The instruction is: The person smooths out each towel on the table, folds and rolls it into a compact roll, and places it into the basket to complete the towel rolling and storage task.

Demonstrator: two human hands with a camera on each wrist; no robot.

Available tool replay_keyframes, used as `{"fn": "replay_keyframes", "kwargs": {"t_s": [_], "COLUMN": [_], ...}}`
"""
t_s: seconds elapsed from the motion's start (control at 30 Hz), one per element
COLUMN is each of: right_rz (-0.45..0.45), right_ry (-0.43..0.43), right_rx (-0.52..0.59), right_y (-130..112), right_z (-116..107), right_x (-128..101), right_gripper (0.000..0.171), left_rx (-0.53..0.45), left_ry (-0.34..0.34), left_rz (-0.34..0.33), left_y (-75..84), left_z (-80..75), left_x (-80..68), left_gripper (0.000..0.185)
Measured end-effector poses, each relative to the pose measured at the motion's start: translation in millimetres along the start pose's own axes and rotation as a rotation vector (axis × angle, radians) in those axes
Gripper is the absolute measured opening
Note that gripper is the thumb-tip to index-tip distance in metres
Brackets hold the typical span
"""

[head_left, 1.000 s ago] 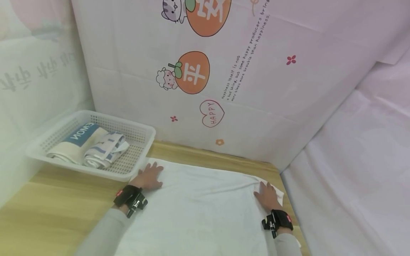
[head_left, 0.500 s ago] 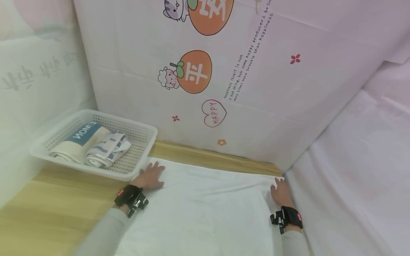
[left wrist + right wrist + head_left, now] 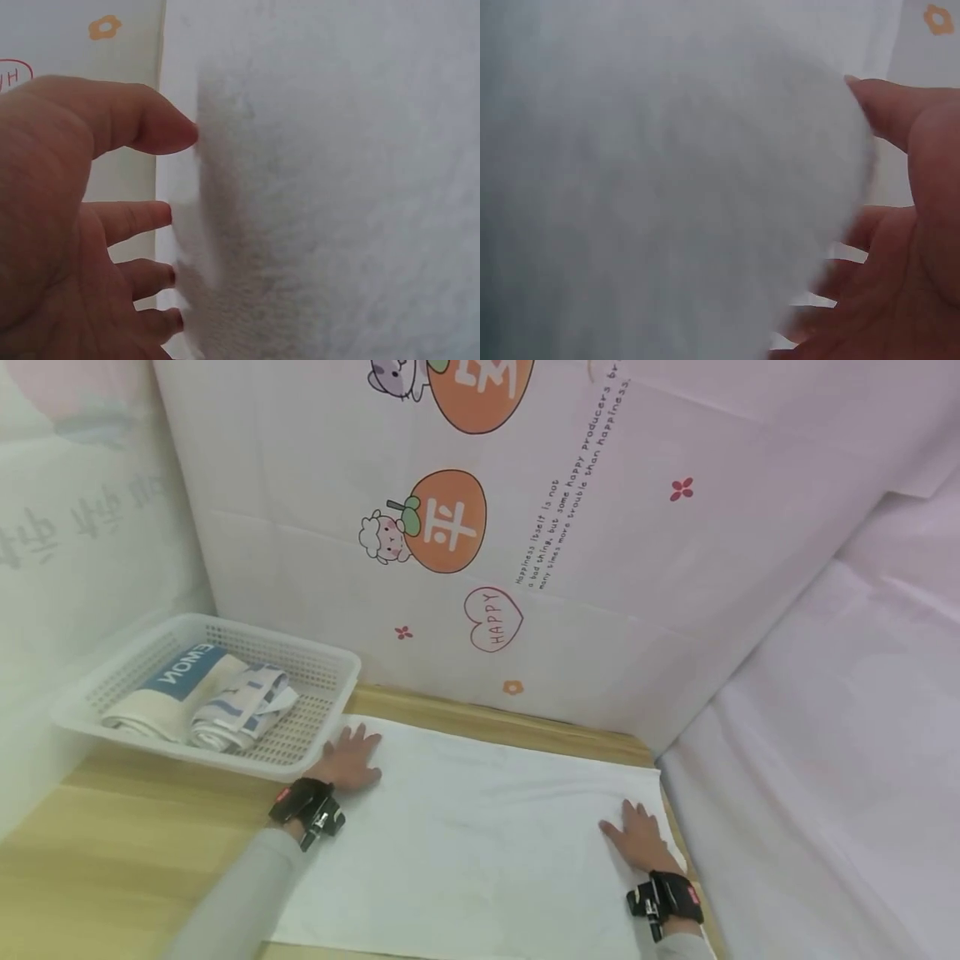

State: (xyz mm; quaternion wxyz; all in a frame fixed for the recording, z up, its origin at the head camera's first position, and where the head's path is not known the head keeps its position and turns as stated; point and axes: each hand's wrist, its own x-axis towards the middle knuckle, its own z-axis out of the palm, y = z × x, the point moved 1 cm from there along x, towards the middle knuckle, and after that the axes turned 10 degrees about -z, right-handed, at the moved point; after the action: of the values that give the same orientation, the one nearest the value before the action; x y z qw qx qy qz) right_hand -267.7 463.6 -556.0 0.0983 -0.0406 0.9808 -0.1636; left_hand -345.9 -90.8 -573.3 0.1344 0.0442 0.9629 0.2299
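Observation:
A white towel point(image 3: 472, 843) lies spread over the wooden table in the head view, nearly flat with faint creases near its far edge. My left hand point(image 3: 347, 762) rests on its far left corner, fingers spread. Toward the right side my right hand point(image 3: 637, 837) lies on the towel with fingers spread and thumb out to the left. In the left wrist view the thumb and fingertips point(image 3: 171, 214) meet the towel's soft pile point(image 3: 322, 202). The right wrist view has the towel point(image 3: 675, 195) covering part of the fingertips, slightly blurred.
A white plastic basket point(image 3: 322, 727) stands at the back left, beside my left hand. It holds a rolled cream towel with a blue band point(image 3: 161, 693) and a rolled patterned towel point(image 3: 232, 710). Printed white sheets point(image 3: 585, 652) wall the wooden table point(image 3: 150, 835) at the back and sides.
My right hand went right to the far right corner, then back left and nearer. That corner, rumpled before, now lies flat. The towel's near edge has come into view. My left hand stays put.

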Motion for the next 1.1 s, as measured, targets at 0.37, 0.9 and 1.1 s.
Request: {"fn": "replay_keyframes", "kwargs": {"t_s": [0.37, 0.9, 1.1], "right_rz": [0.123, -0.009, -0.01], "right_ry": [-0.041, 0.007, 0.025], "right_rx": [-0.05, -0.003, -0.022], "right_y": [7, 12, 7], "right_z": [6, 13, 11], "right_x": [-65, -105, -106], "right_gripper": [0.11, 0.081, 0.071], "left_rx": [-0.039, -0.029, 0.03], "left_ry": [0.039, 0.061, 0.033], "left_rz": [0.032, 0.041, 0.032], "left_y": [-22.8, 16.1, 12.7], "left_z": [14.3, -5.2, 2.5], "left_x": [30.6, -19.9, -39.9], "left_gripper": [0.075, 0.083, 0.096]}}
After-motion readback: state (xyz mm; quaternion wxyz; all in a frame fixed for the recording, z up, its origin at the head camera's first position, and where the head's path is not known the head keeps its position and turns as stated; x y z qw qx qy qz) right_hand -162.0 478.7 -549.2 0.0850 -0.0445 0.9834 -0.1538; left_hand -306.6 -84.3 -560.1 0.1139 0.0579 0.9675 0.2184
